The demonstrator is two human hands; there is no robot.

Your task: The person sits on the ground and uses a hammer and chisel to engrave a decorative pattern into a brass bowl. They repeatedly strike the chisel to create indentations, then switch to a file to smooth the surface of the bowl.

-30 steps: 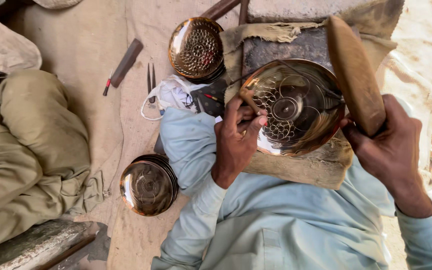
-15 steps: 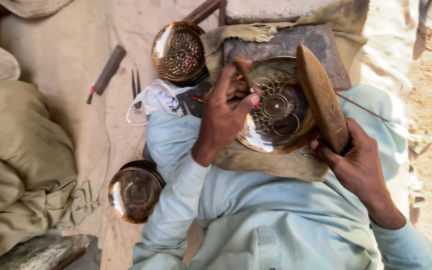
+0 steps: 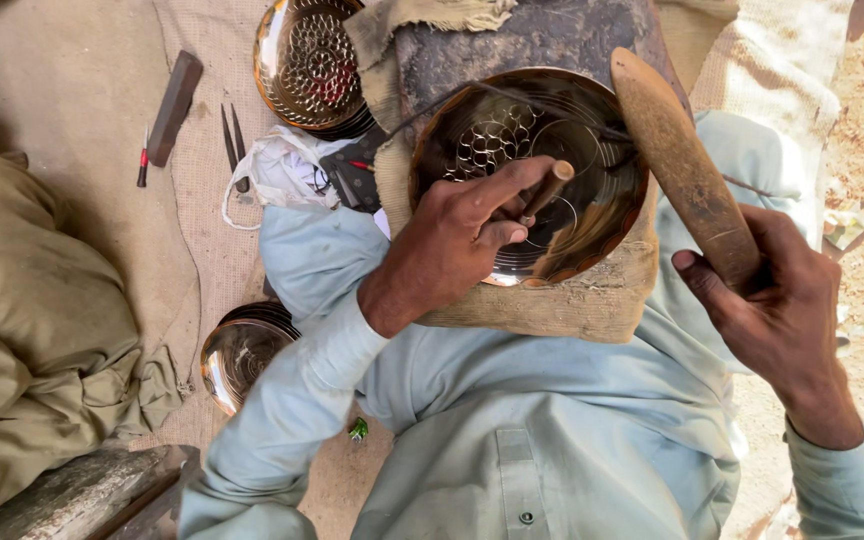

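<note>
Three shiny metal bowls are counted: one patterned bowl is propped on a burlap-wrapped block over the lap, a second bowl lies at the top, and a third bowl rests on the ground by the left sleeve. A small punch is pinched in the closed grip of the left hand inside the propped bowl, partly hiding its pattern, while a wooden mallet is clasped in the right hand. Nearby, a dark bar, a red-handled tool, tweezers and a white bag are seen.
</note>
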